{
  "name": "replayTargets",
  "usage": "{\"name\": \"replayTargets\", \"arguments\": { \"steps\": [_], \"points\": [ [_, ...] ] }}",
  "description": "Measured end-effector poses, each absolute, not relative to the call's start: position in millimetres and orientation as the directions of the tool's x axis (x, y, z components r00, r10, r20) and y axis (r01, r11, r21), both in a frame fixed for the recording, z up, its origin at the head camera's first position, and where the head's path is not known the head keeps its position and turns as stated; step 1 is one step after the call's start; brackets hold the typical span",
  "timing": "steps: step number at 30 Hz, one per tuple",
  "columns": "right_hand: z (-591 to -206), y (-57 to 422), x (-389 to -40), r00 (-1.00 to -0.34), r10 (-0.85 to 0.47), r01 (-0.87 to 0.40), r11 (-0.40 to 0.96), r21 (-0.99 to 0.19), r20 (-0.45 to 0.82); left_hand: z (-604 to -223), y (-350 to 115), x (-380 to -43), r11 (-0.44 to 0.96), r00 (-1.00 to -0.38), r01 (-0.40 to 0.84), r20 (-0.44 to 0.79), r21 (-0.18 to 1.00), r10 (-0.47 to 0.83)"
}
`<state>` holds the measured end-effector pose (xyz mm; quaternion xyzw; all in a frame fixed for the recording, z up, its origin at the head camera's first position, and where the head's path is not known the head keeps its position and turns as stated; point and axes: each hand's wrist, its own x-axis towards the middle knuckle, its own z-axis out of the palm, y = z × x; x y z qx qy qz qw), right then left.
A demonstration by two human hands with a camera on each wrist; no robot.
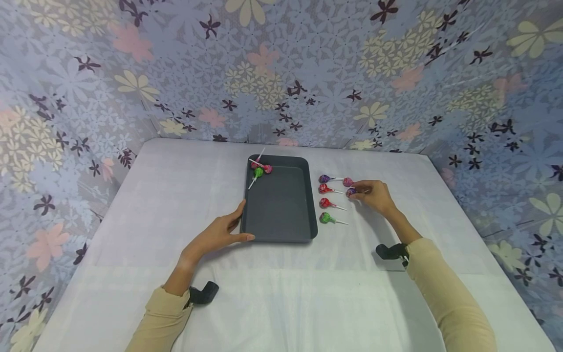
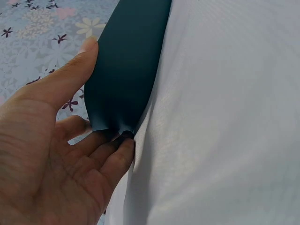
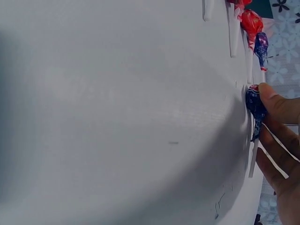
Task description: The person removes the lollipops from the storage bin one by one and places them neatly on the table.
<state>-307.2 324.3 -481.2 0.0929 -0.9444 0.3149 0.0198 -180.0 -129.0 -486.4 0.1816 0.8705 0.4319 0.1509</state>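
Just right of the dark tray [image 1: 281, 208], a column: purple lollipop [image 1: 324, 179], two red lollipops [image 1: 324, 188], green lollipop [image 1: 325, 218]. Pink lollipop [image 1: 348, 182] crowds the right hand [image 1: 374, 196], which reaches forward, pinching a dark-blue lollipop [image 3: 255, 104] near the table [image 1: 281, 293]. Left hand [image 1: 216, 232] grips the tray's near-left corner.

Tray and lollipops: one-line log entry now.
left hand: holds tray | right hand: pinches blue lollipop | in tray, far left: three lollipops | beside tray: five other lollipops

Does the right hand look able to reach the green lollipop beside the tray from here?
Likely yes: nothing lies over the green lollipop, though the right hand pinches a purple lollipop.
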Motion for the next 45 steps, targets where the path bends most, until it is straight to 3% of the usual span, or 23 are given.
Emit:
{"name": "replayTargets", "arguments": {
  "steps": [14,31,45],
  "points": [
    [-472,302,-313,-0.950,-0.247,-0.311,0.734,-0.604,0.189,-487,-132,-179,0.567,-0.892,0.182,-0.108,0.803,0.439],
    [-446,200,-337,-0.856,-0.462,-0.496,0.606,-0.622,0.233,-488,-133,-177,0.563,-0.893,0.181,-0.105,0.806,0.437],
    [-436,138,-354,-0.837,-0.535,-0.488,0.639,-0.594,0.113,-489,-128,-181,0.551,-0.890,0.173,-0.110,0.816,0.442]
  ]
}}
